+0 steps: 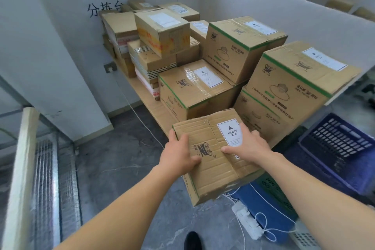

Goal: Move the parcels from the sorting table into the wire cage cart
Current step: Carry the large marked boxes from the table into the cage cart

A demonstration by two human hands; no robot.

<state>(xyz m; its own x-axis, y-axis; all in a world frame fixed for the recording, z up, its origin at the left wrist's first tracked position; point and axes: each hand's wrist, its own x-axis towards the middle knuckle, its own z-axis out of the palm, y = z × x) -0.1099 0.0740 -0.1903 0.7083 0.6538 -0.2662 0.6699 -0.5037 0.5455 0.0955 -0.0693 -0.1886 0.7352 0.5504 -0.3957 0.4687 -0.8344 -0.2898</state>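
The sorting table is loaded almost to its edges with stacked cardboard parcels, and the wire cage cart is seen low on the left, across a strip of bare floor. One parcel is held at the near corner of the table, tilted, with its near end hanging past the edge; whether its far end rests on the board cannot be told.

The left hand is clamped on the parcel's left side, thumb laid over the top. The right hand is spread on top, with the fingers hooked over the right edge and the thumb pointing inward. A white label marked HEAVY is partly covered by that hand.

Since weight is announced, the grip is probably better shifted lower (palms under the bottom edges, not on the lid) before the load is taken fully. The box should be drawn close to the body, and the turn towards the cart made with the feet rather than the waist. A power strip and loose white cable lie on the floor just beside the shoe, so the step should be placed clear of them.
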